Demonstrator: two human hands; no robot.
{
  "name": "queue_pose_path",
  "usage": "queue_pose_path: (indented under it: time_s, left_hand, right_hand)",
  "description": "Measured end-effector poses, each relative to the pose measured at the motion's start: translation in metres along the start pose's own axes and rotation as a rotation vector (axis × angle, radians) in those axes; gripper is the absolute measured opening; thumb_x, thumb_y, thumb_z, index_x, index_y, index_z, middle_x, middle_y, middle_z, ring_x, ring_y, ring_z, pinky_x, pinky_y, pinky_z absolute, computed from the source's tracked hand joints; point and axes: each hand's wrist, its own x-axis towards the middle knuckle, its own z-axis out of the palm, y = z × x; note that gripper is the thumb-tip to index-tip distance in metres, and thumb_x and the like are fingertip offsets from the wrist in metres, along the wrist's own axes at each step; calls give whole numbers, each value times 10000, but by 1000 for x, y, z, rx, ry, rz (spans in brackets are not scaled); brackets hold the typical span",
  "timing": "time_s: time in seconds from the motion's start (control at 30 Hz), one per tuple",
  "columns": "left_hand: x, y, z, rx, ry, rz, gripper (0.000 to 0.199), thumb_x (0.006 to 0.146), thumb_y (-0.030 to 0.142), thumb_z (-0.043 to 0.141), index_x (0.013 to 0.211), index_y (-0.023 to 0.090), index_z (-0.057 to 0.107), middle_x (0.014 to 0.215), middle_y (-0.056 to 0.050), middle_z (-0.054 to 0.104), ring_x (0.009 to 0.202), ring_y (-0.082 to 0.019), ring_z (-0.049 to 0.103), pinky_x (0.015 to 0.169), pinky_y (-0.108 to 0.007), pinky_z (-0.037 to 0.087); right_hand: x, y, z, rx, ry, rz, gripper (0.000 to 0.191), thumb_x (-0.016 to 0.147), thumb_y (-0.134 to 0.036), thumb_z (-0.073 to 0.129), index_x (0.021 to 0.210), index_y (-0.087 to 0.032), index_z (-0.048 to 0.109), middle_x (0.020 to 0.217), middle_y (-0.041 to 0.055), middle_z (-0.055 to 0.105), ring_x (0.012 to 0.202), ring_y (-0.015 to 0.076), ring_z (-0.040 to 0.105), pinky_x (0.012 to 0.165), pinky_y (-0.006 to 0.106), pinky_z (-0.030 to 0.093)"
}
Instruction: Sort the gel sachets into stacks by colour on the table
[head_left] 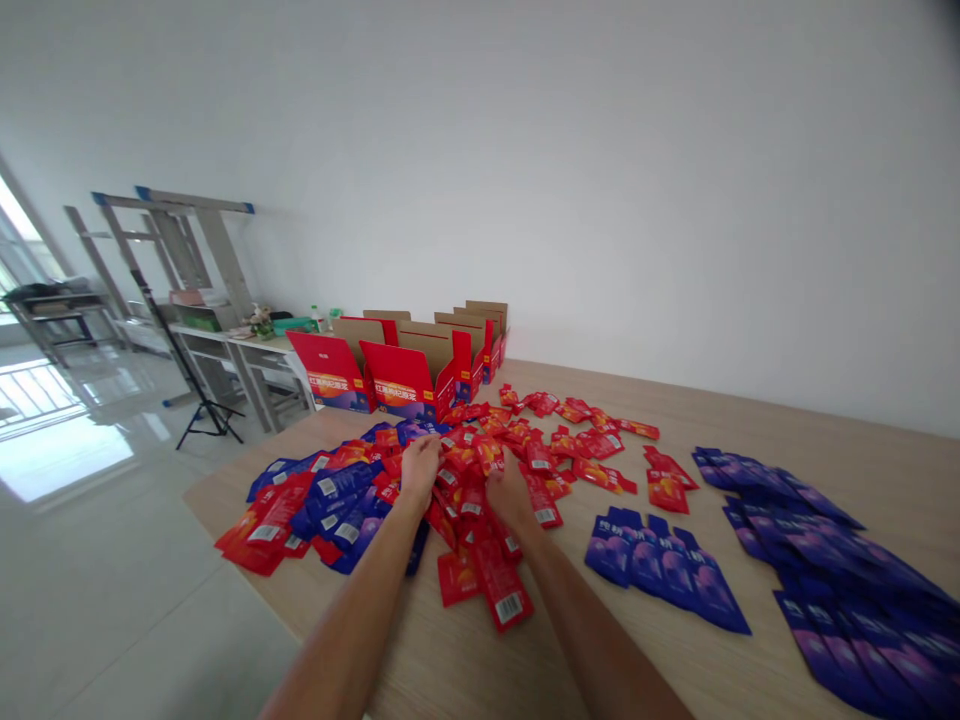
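Observation:
A heap of red pouches (472, 495) with printed labels and barcodes spreads over the wooden table, mixed on its left with blue-purple pouches (349, 520). My left hand (420, 468) is at the upper middle of this heap, its fingers curled in; what they grip is hidden. Close by on the right, my right hand (508, 492) is closed on a red pouch (490, 455) that stands up above the others. Beyond it lie more red pouches (596, 472), loosely scattered.
Overlapping blue-purple pouches (660, 560) lie in a row to the right, with larger fanned groups (832, 560) farther right. Several open red cartons (409, 385) stand at the table's back left. A black tripod (199, 390) and side tables (262, 345) are beyond the left edge.

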Motion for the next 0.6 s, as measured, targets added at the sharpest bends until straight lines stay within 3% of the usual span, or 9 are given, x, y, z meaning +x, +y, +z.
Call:
queue_pose_path:
  time_s: [0.07, 0.17, 0.27, 0.33, 0.43, 0.5, 0.6]
  left_hand:
    - [3, -3, -2, 12, 24, 10, 281, 726, 371, 618, 870, 135, 668, 757, -12, 636, 687, -133, 599, 660, -270, 500]
    - [5, -7, -3, 32, 35, 25, 243, 710, 368, 613, 800, 146, 658, 719, 3, 628, 652, -127, 583, 646, -262, 487]
    - [5, -10, -2, 54, 28, 41, 225, 713, 353, 600, 791, 150, 662, 713, 0, 630, 655, -130, 581, 639, -257, 479]
    - [5, -10, -2, 68, 22, 52, 223, 718, 349, 592, 791, 150, 664, 706, -2, 627, 659, -133, 579, 633, -254, 475]
    - [3, -9, 0, 88, 17, 58, 229, 717, 353, 590, 791, 149, 663, 705, -4, 624, 655, -134, 579, 625, -253, 476]
    - [0, -9, 3, 98, 10, 57, 244, 723, 368, 582, 800, 149, 657, 717, -6, 628, 653, -133, 584, 625, -256, 485]
    - [-7, -11, 9, 126, -5, 57, 272, 756, 388, 540, 824, 147, 645, 736, -14, 637, 656, -137, 597, 628, -266, 501]
  right_hand:
    - [-14, -7, -2, -30, -90, -37, 544, 861, -274, 511, 1397, -189, 478, 1325, 158, 583, 1214, 275, 565, 1007, 437, 446]
    - [-41, -15, -6, -122, -457, -154, 741, 763, -329, 687, 1450, -252, 422, 1478, 144, 451, 1364, 317, 414, 1097, 505, 345]
    - [-65, -22, -7, -287, -752, -131, 1204, 494, -436, 880, 1516, -387, 244, 1594, 122, 255, 1448, 444, 190, 1100, 665, 205]
    - [-76, -24, -4, -357, -763, -116, 1349, 425, -477, 902, 1536, -395, 142, 1617, 139, 173, 1443, 507, 104, 1074, 733, 122]
    - [-82, -25, 3, -386, -667, -132, 1317, 460, -515, 895, 1540, -370, 153, 1604, 159, 208, 1422, 547, 114, 1033, 784, 107]
    - [-83, -25, 7, -396, -604, -163, 1157, 580, -508, 847, 1531, -361, 204, 1572, 149, 302, 1407, 532, 197, 1030, 783, 144]
    - [-82, -24, 14, -469, -479, -181, 797, 790, -404, 698, 1489, -315, 326, 1486, 136, 449, 1362, 438, 355, 1064, 705, 233]
